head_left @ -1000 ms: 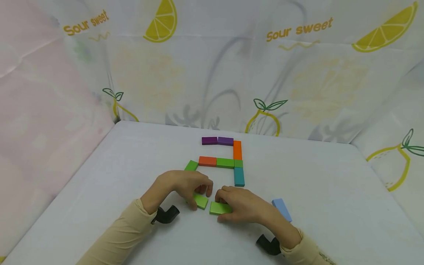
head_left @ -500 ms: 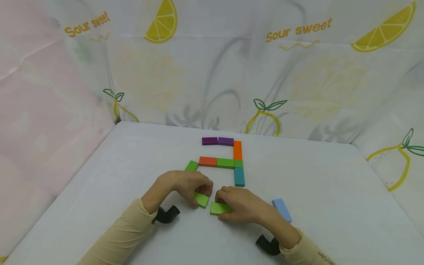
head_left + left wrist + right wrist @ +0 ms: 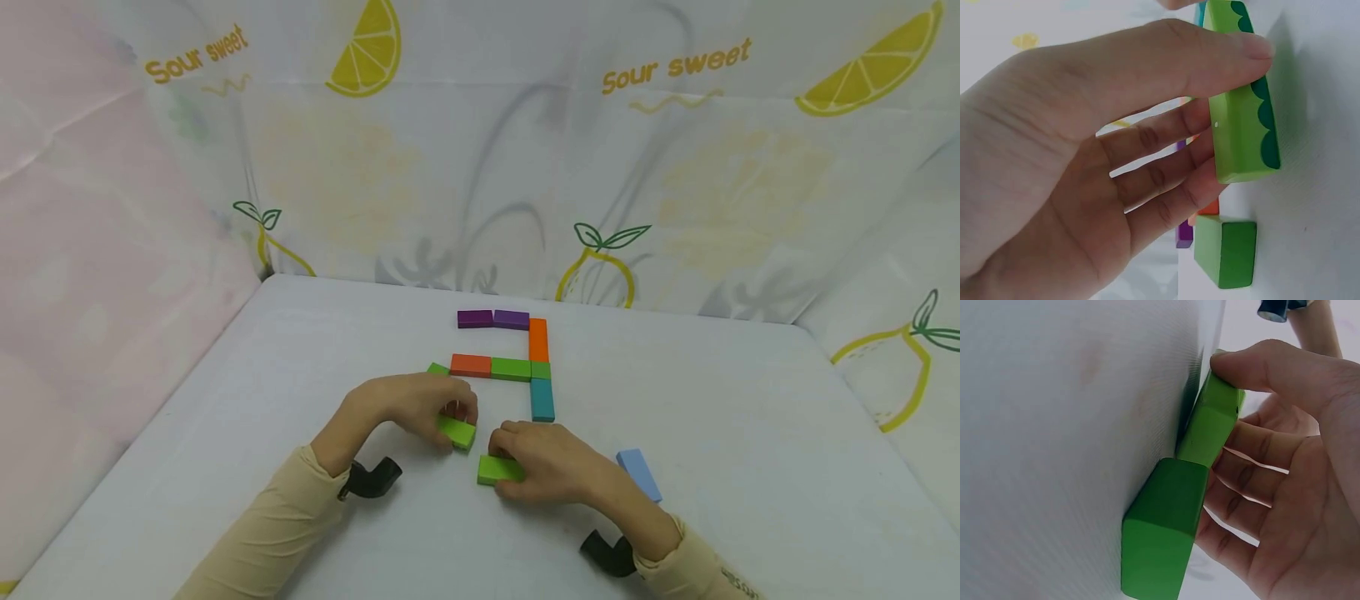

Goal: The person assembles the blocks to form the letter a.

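Observation:
My left hand (image 3: 412, 402) pinches a light green block (image 3: 457, 432) between thumb and fingers. In the left wrist view this light green block (image 3: 1235, 137) shows a dark green scalloped side and sits a little off the white surface. A second green block (image 3: 438, 367) is partly covered by the left hand. My right hand (image 3: 553, 463) grips another light green block (image 3: 498, 470), with the thumb on its near side and fingers on the far side. In the right wrist view a darker green block (image 3: 1163, 519) stands against that block's end; the hand hides it from the head view.
Beyond the hands lies a figure of blocks: two purple ones (image 3: 493, 319), an orange one (image 3: 538, 341), a red-orange one (image 3: 471, 366), two green ones (image 3: 512, 369) and a teal one (image 3: 542, 400). A light blue block (image 3: 638, 475) lies beside the right wrist. Printed cloth hangs behind.
My left hand has moved away from me with its light green block, covering more of the green block behind it. The right hand has hardly moved.

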`<state>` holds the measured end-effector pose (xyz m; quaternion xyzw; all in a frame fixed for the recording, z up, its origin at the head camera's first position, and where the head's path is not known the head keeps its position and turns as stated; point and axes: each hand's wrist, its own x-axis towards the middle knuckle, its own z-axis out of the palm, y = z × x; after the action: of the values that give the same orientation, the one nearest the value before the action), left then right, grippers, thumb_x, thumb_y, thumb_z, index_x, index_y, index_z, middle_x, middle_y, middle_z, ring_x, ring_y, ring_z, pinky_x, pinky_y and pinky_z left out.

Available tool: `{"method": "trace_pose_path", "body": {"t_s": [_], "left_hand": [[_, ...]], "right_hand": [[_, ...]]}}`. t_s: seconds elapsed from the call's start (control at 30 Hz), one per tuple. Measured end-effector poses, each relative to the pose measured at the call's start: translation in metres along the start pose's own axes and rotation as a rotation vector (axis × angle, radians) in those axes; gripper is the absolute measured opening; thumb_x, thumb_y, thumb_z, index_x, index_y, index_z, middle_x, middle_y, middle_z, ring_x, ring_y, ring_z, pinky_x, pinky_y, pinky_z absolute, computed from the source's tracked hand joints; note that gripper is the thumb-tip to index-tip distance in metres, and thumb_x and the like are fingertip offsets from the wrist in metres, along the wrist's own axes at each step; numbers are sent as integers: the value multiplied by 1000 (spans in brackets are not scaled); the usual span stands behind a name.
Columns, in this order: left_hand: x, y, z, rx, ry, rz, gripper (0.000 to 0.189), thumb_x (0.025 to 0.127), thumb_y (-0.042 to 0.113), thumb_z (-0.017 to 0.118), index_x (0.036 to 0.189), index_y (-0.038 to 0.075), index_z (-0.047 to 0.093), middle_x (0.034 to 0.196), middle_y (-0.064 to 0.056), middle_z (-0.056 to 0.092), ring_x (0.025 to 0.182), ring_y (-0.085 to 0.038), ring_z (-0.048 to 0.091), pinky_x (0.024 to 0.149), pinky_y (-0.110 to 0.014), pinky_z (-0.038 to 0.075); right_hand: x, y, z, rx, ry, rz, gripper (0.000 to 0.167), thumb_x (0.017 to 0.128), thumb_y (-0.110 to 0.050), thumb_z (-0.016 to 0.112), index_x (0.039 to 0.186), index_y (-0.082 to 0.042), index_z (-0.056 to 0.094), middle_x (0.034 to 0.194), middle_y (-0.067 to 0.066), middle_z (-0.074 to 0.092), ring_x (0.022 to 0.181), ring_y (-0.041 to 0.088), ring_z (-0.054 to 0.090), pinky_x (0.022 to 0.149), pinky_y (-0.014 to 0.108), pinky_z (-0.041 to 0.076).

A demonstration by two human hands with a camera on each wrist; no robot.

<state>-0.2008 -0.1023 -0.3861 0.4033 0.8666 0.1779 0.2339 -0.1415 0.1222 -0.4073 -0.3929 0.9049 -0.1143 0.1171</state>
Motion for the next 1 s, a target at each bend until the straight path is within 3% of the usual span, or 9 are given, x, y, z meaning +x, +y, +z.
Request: {"method": "trace_pose_path", "body": {"t_s": [0.47, 1.0], "left_hand": [[-1, -9, -6, -5, 37, 79, 26, 73, 8, 77, 94, 17, 64, 88, 8, 61, 84, -11, 56, 79, -23, 47], [-3, -8, -6, -3, 17, 37, 25, 73, 7, 77, 92, 18, 65, 89, 8, 60, 89, -12, 56, 85, -29, 48]], "right_hand": [[0, 1, 0, -5, 19, 9, 27, 82, -32, 68, 104, -17, 62, 91, -10, 58, 72, 1, 45, 65, 17, 44], [1, 1, -2, 24, 15, -3, 27, 81, -30, 67, 102, -15, 62, 87, -10, 56, 69, 1, 44, 62, 15, 40]]}}
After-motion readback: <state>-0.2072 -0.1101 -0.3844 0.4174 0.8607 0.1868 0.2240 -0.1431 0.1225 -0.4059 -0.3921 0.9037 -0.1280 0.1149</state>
